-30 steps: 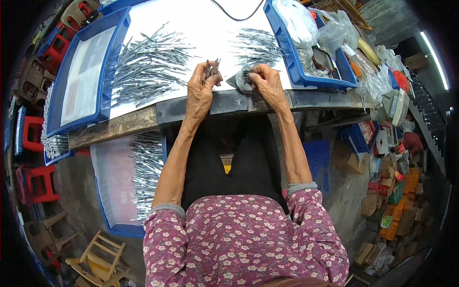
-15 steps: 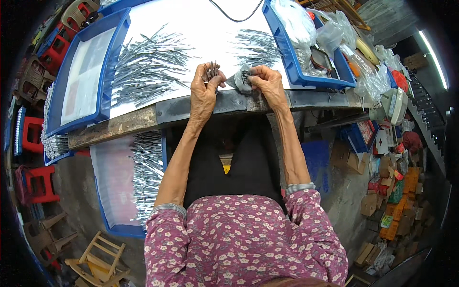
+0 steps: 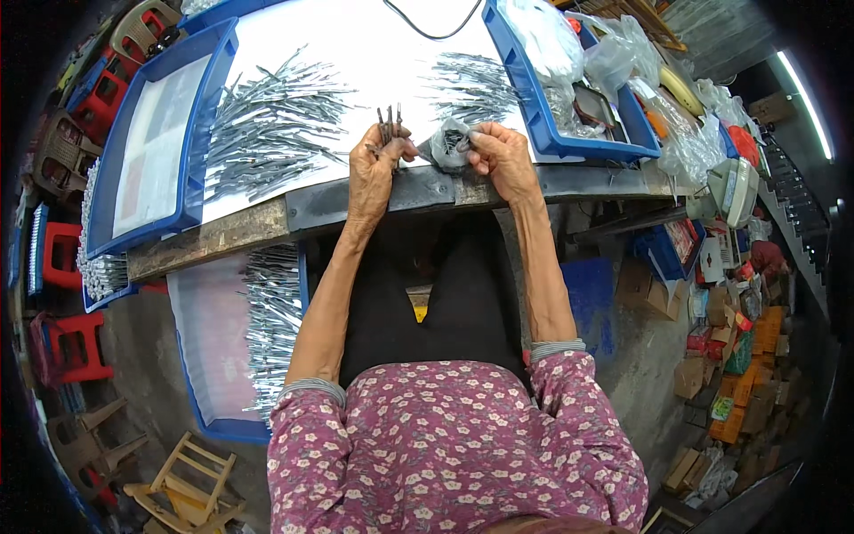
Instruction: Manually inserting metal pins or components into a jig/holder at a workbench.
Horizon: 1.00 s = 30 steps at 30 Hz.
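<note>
At the table [image 3: 267,227] edge, the left hand [image 3: 374,169] pinches several metal pins [image 3: 389,125]; the right hand [image 3: 503,160] grips a small bag [image 3: 449,147], contents unclear. Pin piles [image 3: 267,133] lie beyond the fingers.

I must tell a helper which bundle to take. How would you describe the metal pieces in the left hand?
On the white worktop, at its near edge, the left hand grips a small bunch of dark metal pieces. They stand upright above the fingers, unlike the silvery pile lying flat to their left.

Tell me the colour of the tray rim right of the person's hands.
Blue plastic tray rim, seen in the head view, just beyond the right hand.
</note>
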Motion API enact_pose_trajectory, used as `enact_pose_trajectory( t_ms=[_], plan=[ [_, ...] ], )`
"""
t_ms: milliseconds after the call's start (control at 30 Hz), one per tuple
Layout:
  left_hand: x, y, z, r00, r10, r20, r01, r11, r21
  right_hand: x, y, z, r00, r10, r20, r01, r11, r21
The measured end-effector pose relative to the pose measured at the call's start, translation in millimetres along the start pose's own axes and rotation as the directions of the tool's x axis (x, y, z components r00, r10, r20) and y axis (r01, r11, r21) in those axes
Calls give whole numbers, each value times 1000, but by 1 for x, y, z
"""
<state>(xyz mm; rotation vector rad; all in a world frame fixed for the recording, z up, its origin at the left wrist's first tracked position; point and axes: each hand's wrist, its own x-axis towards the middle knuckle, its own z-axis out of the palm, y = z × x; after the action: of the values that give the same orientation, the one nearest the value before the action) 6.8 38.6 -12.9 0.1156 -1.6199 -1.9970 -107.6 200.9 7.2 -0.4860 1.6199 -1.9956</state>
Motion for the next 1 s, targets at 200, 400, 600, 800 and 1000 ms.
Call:
enact_pose_trajectory(
  t_ms=[200,400,600,800,1000],
  plan=[
    [-9,19,12,998,-9,-65,-2,987,-159,-6,-4,3,1000,-14,9,14,1000,-19],
    [-23,29,19,989,-147,29,146,905,-399,-17,-14,16,996,-89,-8,86,976,-198],
    [-42,32,23,957,-259,131,290,838,-462,-28,-21,27,985,-153,76,163,973,-165],
    [-54,38,27,934,-310,177,357,828,-432,-40,-29,41,977,-198,83,213,936,-280],
    [-63,40,31,923,-340,182,383,860,-336,-39,-15,35,990,-137,31,138,990,-36]
  ],
)
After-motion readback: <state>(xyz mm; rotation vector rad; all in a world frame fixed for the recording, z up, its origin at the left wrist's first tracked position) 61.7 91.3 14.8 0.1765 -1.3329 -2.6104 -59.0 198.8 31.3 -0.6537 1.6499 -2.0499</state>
